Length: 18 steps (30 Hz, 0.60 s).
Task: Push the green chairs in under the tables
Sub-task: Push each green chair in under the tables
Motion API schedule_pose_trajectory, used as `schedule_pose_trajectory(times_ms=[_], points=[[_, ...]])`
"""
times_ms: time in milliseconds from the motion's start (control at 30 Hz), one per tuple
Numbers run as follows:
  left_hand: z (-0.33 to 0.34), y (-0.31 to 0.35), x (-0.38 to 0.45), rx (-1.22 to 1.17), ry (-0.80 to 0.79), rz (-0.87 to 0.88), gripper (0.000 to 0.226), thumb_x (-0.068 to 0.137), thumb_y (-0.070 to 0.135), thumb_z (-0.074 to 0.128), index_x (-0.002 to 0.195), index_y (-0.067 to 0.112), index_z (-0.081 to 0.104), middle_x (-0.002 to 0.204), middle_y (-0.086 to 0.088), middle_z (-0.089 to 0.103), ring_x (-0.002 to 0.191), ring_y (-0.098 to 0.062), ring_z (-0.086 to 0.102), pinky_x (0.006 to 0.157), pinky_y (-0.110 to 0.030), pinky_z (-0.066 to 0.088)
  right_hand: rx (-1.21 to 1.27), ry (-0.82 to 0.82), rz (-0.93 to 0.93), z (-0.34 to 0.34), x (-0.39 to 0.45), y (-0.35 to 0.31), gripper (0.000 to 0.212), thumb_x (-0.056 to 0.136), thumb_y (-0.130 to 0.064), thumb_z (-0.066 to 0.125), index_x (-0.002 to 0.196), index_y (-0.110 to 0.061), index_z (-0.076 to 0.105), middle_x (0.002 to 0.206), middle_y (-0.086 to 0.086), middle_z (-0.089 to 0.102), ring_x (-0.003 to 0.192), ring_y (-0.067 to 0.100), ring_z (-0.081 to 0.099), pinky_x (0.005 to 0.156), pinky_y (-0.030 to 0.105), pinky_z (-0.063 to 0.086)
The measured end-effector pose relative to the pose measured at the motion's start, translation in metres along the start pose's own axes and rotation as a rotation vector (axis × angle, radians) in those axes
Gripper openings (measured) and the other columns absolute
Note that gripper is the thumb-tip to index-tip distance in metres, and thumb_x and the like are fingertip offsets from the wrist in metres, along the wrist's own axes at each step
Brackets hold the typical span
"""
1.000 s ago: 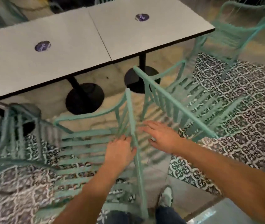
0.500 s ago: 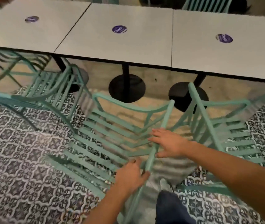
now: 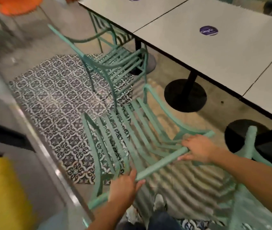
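A green slatted chair (image 3: pixel 132 130) stands in front of me, its seat facing the row of white tables (image 3: pixel 214 52). Both hands hold its top back rail: my left hand (image 3: pixel 123 188) grips the rail's near end and my right hand (image 3: pixel 198 149) grips its far end. The chair sits out from the table edge, partly on the patterned tiles. A second green chair (image 3: pixel 113 63) stands farther off at the left, its seat partly under the table. Part of a third green chair (image 3: pixel 251 143) shows at the right.
Black round table bases (image 3: pixel 185 95) stand under the tables. A patterned tile patch (image 3: pixel 57 100) covers the floor at the left. A metal rail (image 3: pixel 49 155) runs along the left, with a yellow object (image 3: pixel 1 193) beyond it and an orange seat (image 3: pixel 17 5) at the top left.
My view has swung to the left, so the tables now run off to the right. Both hands stay on the chair's back rail, and the chair has turned with me.
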State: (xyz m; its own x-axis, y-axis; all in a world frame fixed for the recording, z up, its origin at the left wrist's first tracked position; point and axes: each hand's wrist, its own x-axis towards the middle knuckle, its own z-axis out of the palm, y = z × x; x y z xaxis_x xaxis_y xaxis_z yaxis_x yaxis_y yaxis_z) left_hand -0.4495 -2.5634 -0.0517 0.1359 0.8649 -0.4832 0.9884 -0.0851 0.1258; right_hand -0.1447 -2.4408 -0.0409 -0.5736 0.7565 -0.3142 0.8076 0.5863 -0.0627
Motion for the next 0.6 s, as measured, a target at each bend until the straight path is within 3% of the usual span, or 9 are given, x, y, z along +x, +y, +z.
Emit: schedule_pose_trajectory(times_ms=[133,233,367,467,600], points=[[0.000,-0.017,0.001,0.039,0.032,0.115,0.072,0.082,0.076,0.002,0.118,0.027,0.042,0.101,0.003,0.065,0.087,-0.019,0.065,0.075,-0.036,0.054,-0.077,0.082,-0.044,0.006,0.004,-0.005,0.106,0.061,-0.094,0.000,0.106,-0.021,0.063,0.097,0.003,0.068,0.088,0.022,0.066,0.066,0.029,0.043],[0.004,-0.032,0.003,0.054,0.067,0.197,0.091,0.069,0.082,-0.014,0.113,0.027,0.044,0.096,0.002,0.065,0.081,-0.020,0.064,0.072,-0.037,0.055,-0.134,0.091,-0.040,0.011,0.004,-0.010,0.110,0.060,-0.092,-0.012,0.101,-0.022,0.062,0.094,0.002,0.069,0.085,0.021,0.066,0.066,0.030,0.047],[0.002,-0.056,-0.003,0.101,0.034,0.249,0.076,0.081,0.077,0.001,0.117,0.027,0.045,0.099,0.003,0.063,0.080,-0.020,0.063,0.072,-0.037,0.054,-0.119,0.065,-0.009,0.021,-0.002,-0.038,0.114,0.058,-0.091,-0.021,0.097,-0.023,0.061,0.088,-0.002,0.067,0.076,0.018,0.065,0.059,0.029,0.045],[-0.006,-0.076,-0.006,0.128,-0.003,0.307,0.051,0.094,0.068,0.019,0.113,0.026,0.043,0.097,0.006,0.060,0.076,-0.016,0.060,0.071,-0.033,0.053,-0.084,0.059,0.033,0.020,-0.008,-0.062,0.105,0.060,-0.091,-0.015,0.094,-0.024,0.057,0.079,-0.006,0.064,0.067,0.014,0.062,0.056,0.028,0.046],[-0.012,-0.105,-0.001,0.133,-0.031,0.407,0.051,0.094,0.067,0.019,0.113,0.026,0.043,0.093,0.011,0.054,0.075,-0.010,0.056,0.073,-0.028,0.053,-0.050,0.053,0.139,0.027,-0.013,-0.096,0.108,0.059,-0.091,-0.014,0.102,-0.022,0.059,0.083,-0.004,0.067,0.073,0.017,0.065,0.060,0.029,0.048]])
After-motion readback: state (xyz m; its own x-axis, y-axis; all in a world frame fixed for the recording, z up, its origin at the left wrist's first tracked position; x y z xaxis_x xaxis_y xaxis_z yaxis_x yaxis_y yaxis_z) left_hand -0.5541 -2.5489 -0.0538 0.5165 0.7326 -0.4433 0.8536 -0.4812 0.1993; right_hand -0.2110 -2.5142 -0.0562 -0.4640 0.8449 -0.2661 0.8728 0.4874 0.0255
